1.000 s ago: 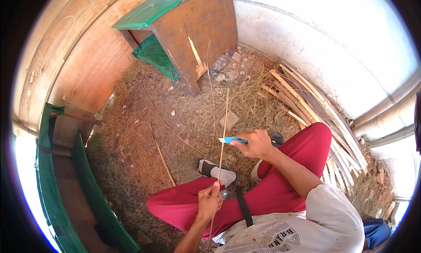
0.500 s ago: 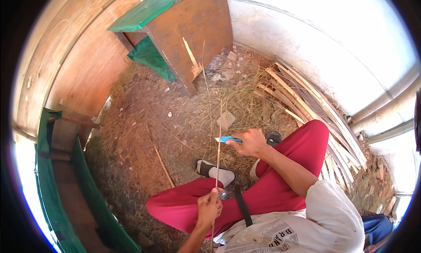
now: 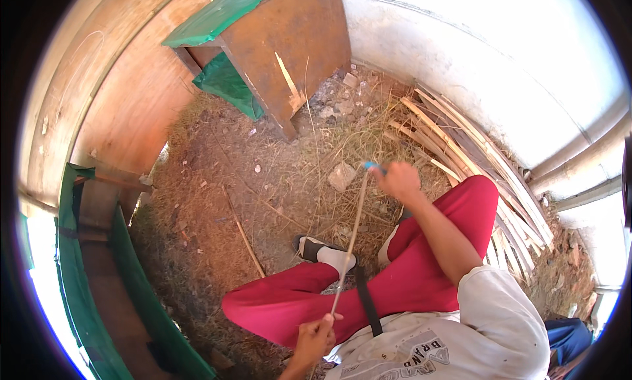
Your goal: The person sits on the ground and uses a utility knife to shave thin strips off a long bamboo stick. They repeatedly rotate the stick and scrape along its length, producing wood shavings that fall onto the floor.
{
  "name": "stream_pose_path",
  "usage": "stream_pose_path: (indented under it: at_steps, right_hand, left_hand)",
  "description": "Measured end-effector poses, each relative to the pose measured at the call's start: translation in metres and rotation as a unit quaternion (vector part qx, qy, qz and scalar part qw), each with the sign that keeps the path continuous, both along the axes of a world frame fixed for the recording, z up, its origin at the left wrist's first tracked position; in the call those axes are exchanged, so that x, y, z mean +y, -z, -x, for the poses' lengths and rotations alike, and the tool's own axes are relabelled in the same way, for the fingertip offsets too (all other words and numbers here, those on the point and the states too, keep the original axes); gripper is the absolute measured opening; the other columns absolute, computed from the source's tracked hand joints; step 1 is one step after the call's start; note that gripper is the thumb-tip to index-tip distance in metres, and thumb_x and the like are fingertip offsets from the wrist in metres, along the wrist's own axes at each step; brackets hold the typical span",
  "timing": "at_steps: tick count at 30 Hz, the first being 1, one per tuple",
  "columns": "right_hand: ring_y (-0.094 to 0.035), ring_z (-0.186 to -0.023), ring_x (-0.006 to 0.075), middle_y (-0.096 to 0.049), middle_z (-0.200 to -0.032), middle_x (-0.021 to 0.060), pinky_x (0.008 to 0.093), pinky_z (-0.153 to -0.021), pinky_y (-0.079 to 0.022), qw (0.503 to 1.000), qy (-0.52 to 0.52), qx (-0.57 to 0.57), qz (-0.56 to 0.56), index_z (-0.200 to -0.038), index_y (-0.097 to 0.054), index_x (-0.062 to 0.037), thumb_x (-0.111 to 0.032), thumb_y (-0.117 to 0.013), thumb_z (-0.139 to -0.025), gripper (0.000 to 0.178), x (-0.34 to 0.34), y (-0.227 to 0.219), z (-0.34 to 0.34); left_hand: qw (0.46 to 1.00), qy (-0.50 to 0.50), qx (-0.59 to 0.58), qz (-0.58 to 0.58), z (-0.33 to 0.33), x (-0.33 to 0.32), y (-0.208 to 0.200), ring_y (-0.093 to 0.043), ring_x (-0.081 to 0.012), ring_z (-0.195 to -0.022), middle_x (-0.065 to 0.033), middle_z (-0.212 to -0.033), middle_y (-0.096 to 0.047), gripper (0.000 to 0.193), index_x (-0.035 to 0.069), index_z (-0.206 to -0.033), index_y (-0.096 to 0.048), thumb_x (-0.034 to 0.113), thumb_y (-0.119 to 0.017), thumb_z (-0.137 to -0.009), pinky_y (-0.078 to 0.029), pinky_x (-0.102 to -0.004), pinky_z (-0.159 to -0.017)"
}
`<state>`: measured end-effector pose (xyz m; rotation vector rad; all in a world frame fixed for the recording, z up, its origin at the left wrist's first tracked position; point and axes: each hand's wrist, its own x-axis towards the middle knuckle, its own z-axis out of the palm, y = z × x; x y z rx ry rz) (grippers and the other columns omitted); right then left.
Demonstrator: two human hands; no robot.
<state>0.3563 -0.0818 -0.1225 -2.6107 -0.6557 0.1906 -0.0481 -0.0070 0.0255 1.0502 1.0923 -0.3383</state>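
I sit on the ground in red trousers with my legs crossed. My left hand (image 3: 315, 337), low near my lap, pinches the near end of a long thin bamboo strip (image 3: 349, 243). The strip runs up and away from me to my right hand (image 3: 395, 180), which is stretched out over the straw and grips a blue-handled knife (image 3: 372, 165) at the strip's far end. The strip's tip sits right at the blade.
A pile of split bamboo slats (image 3: 474, 169) lies along the white wall on the right. A brown wooden cabinet with a green top (image 3: 263, 44) stands ahead. Green-edged wooden frame (image 3: 99, 261) on the left. Straw, loose sticks and stones (image 3: 341, 176) cover the dirt floor.
My right hand has moved the knife outward along the strip to its far end. The long free part of the strip above the knife is gone from view. The left hand stays low.
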Motion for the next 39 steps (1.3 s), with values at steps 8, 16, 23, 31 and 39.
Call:
stream_pose_path:
  at_steps: [8,16,23,31,39]
  right_hand:
    - [-0.072,-0.083,0.0422,-0.072,-0.082,0.0239,0.0502,-0.074,-0.058,0.998,0.003,0.033,0.061,-0.088,-0.077,-0.0024,-0.059,-0.061,-0.094,0.059,-0.002,-0.001,0.007]
    - [-0.071,-0.076,0.0394,-0.069,-0.072,0.0196,0.0507,-0.073,-0.056,0.989,-0.008,0.125,-0.072,-0.101,-0.080,-0.0093,-0.058,-0.058,-0.096,0.054,0.004,-0.037,0.026]
    - [-0.064,-0.063,0.0340,-0.062,-0.064,0.0193,0.0447,-0.065,-0.051,0.963,0.009,0.167,-0.211,-0.110,-0.079,-0.0083,-0.057,-0.058,-0.097,0.055,0.004,-0.039,0.025]
    - [-0.057,-0.057,0.0222,-0.063,-0.064,0.0147,0.0395,-0.059,-0.047,0.937,-0.041,0.187,-0.294,-0.108,-0.078,-0.0030,-0.048,-0.062,-0.099,0.049,0.004,-0.044,0.035]
    - [-0.060,-0.053,0.0244,-0.064,-0.062,0.0149,0.0396,-0.055,-0.047,0.929,-0.125,0.179,-0.300,-0.102,-0.078,-0.0027,-0.046,-0.064,-0.098,0.045,0.002,-0.043,0.057]
  left_hand:
    - [0.970,-0.085,-0.076,0.214,0.010,0.056,0.013,-0.022,-0.0035,-0.045,0.0067,-0.059,-0.027,0.065,0.000,-0.144,-0.047,0.053,-0.038,-0.109,-0.021,-0.0217,-0.037]
    - [0.945,-0.083,-0.172,0.266,-0.022,0.066,0.040,-0.026,-0.0039,-0.047,0.0050,-0.064,-0.034,0.066,0.003,-0.146,-0.047,0.056,-0.039,-0.107,-0.024,-0.0200,-0.037]
    - [0.976,-0.027,-0.165,0.137,-0.068,0.059,0.033,-0.040,-0.0073,-0.049,0.0020,-0.067,-0.040,0.059,-0.002,-0.140,-0.052,0.047,-0.040,-0.110,-0.034,-0.0230,-0.038]
    - [0.983,-0.027,-0.152,0.100,-0.078,0.060,0.038,-0.044,-0.0093,-0.048,-0.0004,-0.065,-0.045,0.055,-0.003,-0.133,-0.056,0.045,-0.041,-0.110,-0.036,-0.0248,-0.038]
    - [0.985,-0.030,-0.145,0.085,-0.080,0.058,0.044,-0.045,-0.0115,-0.047,-0.0023,-0.065,-0.048,0.040,0.006,-0.115,-0.056,0.044,-0.043,-0.110,-0.037,-0.0267,-0.040]
